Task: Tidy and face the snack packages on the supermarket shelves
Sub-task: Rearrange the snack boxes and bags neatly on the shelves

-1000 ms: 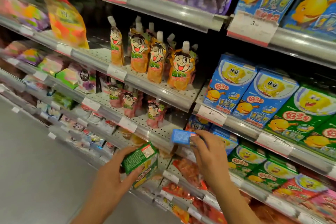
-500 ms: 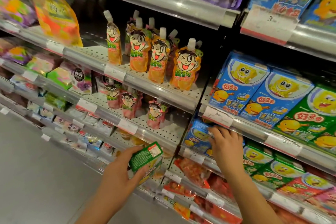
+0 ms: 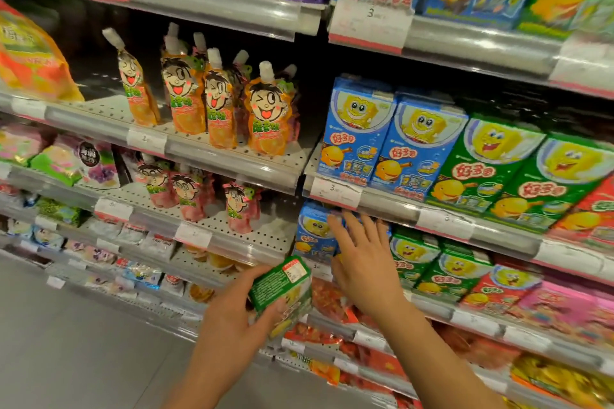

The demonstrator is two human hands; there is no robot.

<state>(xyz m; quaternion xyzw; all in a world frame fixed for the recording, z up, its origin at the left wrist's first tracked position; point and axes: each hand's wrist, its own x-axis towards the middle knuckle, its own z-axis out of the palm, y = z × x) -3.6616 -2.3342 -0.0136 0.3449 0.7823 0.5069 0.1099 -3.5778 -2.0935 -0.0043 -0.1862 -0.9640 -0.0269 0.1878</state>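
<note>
Left hand (image 3: 232, 319) fingers clamped on small green cardboard snack box (image 3: 282, 289), right hand (image 3: 362, 266) fingers apart, straight, against shelved blue cardboard snack box (image 3: 312, 236), right of green box

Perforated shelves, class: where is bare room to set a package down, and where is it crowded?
Bare patches: perforated white shelf between orange bag and orange spouted pouches; lower shelf right of pink pouches. Crowded: blue and green cartons, edge to edge.

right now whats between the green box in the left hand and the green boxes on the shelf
In the head view, the right hand lies between, fingers spread against the small blue box. The left hand grips the green box; shelved green boxes stand right.
</note>
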